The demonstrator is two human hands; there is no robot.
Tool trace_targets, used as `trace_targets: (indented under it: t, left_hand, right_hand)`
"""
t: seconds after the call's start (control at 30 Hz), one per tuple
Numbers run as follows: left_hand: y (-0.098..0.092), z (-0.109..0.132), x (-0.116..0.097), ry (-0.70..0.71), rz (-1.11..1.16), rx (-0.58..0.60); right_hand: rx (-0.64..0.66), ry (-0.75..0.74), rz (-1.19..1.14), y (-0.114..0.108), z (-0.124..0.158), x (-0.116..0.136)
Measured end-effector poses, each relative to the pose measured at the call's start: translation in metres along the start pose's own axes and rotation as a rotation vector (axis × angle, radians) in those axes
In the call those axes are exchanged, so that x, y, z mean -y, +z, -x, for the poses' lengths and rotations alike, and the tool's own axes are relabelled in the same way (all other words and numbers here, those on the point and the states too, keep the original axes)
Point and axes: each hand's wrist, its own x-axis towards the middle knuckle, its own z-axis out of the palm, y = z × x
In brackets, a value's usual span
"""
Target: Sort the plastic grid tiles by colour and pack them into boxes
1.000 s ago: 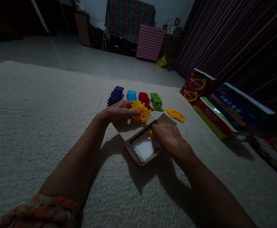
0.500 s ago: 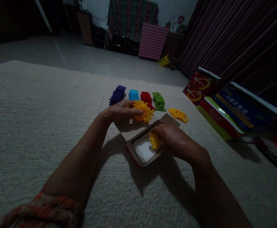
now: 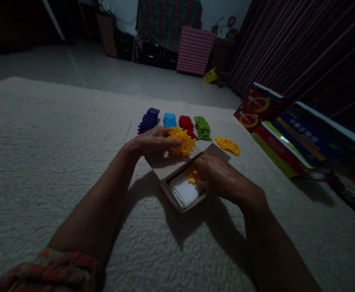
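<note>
An open cardboard box (image 3: 168, 196) lies in front of me, its flap folded out to the far side and white paper-like sheets (image 3: 185, 191) inside. Pinched in my left hand (image 3: 151, 142) are yellow toothed plastic pieces (image 3: 182, 142), held above the flap. My right hand (image 3: 217, 172) reaches into the box with its fingers closed on another yellow plastic piece (image 3: 193, 174), partly hidden by the fingers. Beyond the box stand rows of similar pieces: purple (image 3: 148, 120), light blue (image 3: 170, 119), red (image 3: 186, 125) and green (image 3: 202, 128). More yellow pieces (image 3: 227, 145) lie to their right.
Everything rests on a pale quilted mat (image 3: 58, 170). Red cartons (image 3: 253, 106) and a blue carton (image 3: 314, 134) stand on the right beside a dark striped curtain (image 3: 281, 44). Tiled floor, a cabinet and a checked cloth (image 3: 195, 50) are farther back.
My right hand has moved slightly left and turned the yellow piece over the white sheets, so its flat face shows more. My left hand keeps its hold.
</note>
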Motion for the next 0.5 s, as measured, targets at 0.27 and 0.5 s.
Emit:
trace_targets:
  t: [0.27, 0.5]
  left_hand:
    - [0.002, 0.001, 0.000, 0.001, -0.019, -0.019]
    - [0.002, 0.001, 0.001, 0.012, 0.012, -0.014]
  right_hand:
    - [0.057, 0.069, 0.086, -0.004, -0.008, 0.011]
    - [-0.033, 0.056, 0.071, -0.014, -0.003, 0.008]
